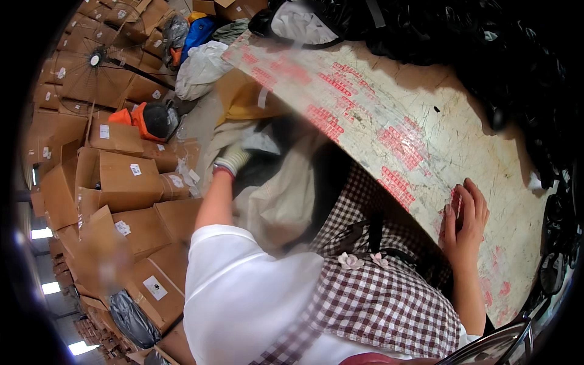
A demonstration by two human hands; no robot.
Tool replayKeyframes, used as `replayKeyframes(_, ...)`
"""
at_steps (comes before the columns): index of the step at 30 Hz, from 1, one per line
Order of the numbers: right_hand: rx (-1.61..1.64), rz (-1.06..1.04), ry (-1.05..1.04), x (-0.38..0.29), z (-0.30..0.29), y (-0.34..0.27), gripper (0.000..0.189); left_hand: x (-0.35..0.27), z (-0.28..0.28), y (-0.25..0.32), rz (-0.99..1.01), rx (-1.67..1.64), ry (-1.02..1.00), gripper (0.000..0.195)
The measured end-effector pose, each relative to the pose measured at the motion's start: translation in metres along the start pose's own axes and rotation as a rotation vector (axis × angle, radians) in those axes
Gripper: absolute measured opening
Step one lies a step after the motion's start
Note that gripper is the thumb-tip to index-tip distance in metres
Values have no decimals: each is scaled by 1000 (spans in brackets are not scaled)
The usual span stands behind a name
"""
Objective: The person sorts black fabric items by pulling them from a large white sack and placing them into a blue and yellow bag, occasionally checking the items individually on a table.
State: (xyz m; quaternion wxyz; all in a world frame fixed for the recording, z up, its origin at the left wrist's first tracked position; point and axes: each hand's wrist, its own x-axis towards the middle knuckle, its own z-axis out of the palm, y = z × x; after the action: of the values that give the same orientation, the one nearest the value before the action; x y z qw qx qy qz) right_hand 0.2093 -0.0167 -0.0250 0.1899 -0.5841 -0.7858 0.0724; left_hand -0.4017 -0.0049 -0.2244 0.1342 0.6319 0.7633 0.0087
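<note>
My left hand point(233, 160) wears a striped knit glove and reaches down beside the table, over a pale woven sack point(278, 200). Next to its fingers is a whitish piece point(260, 141), with dark material around it; blur hides whether the hand grips any of this. Bare, my right hand point(467, 216) rests on the worn tabletop point(401, 109), fingers slightly curled and nothing visible in them. A black piece with a white inner face point(303, 25) lies at the table's far corner. Behind it and along the right side, black glossy items point(502, 68) are heaped.
Cardboard boxes point(132, 173) are stacked along the left. A pedestal fan point(96, 59) stands among them. Near the table lie a white plastic bag point(200, 68), a mustard cloth or sack point(246, 98) and an orange and black bundle point(153, 121). The table's near edge runs diagonally by my checked apron point(383, 301).
</note>
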Motion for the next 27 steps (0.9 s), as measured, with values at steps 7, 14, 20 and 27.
replayKeyframes(7,103,-1,61,-8,-5,-2,33,-59,-11,14,-338,-1035,520,31)
replayKeyframes(14,923,-136,-237,4,-16,-68,74,-95,-83,225,229,-1356,538,36)
replayKeyframes(20,1338,182,-1,8,5,-66,58,-124,-142,377,1016,-1009,-1,104)
replayKeyframes(27,1089,-88,-94,-2,-38,-45,43,-120,-116,435,672,-1305,-350,50)
